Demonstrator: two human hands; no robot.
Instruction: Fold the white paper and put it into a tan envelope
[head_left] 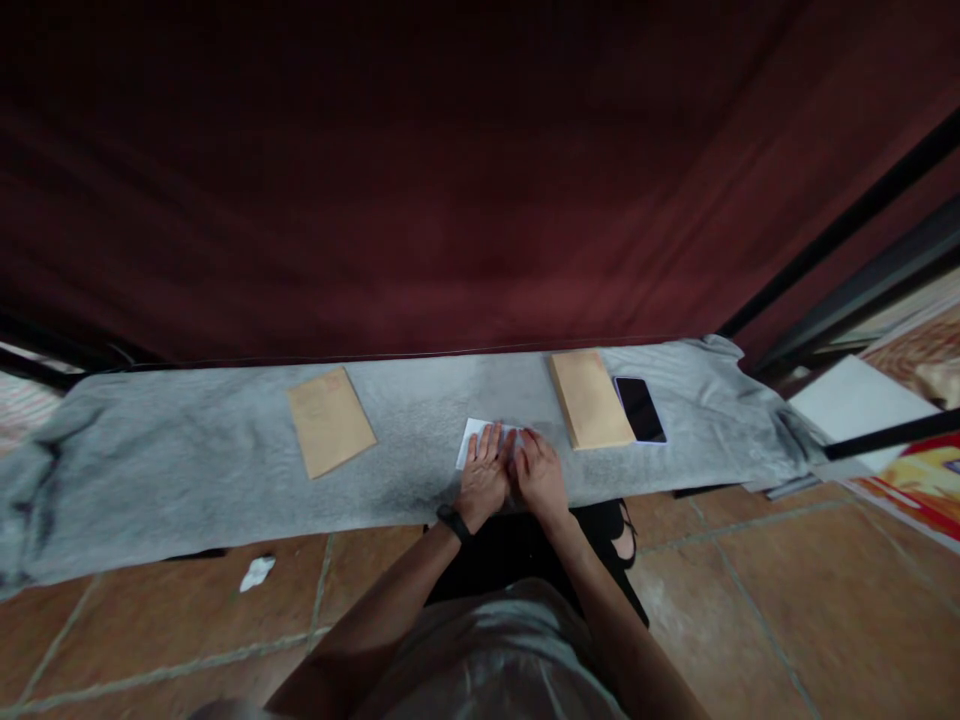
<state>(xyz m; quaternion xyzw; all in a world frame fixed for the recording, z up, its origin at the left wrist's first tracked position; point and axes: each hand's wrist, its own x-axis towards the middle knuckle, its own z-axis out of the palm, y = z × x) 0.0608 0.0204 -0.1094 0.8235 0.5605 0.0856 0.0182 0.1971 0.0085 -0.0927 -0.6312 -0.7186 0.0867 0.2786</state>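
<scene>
A small sheet of white paper (466, 445) lies on the grey cloth, in front of my body. My left hand (484, 480) rests flat on it, fingers stretched out and slightly spread, with a dark band on the wrist. Close beside it, my right hand (541, 478) has its fingers bent and drawn together over the paper's right part. Both thumbs come near each other in the middle. Most of the paper is hidden under the hands. To the right sits a stack of brown envelopes (592, 398); a single brown envelope (331, 422) lies apart on the left.
A phone (640, 410) lies right of the stack. The long narrow surface is draped in grey cloth (217, 450), with a dark red curtain (450, 220) hanging behind. Black bars (847, 220) and printed boards stand at right. A crumpled white tissue (257, 573) is on the tiled floor.
</scene>
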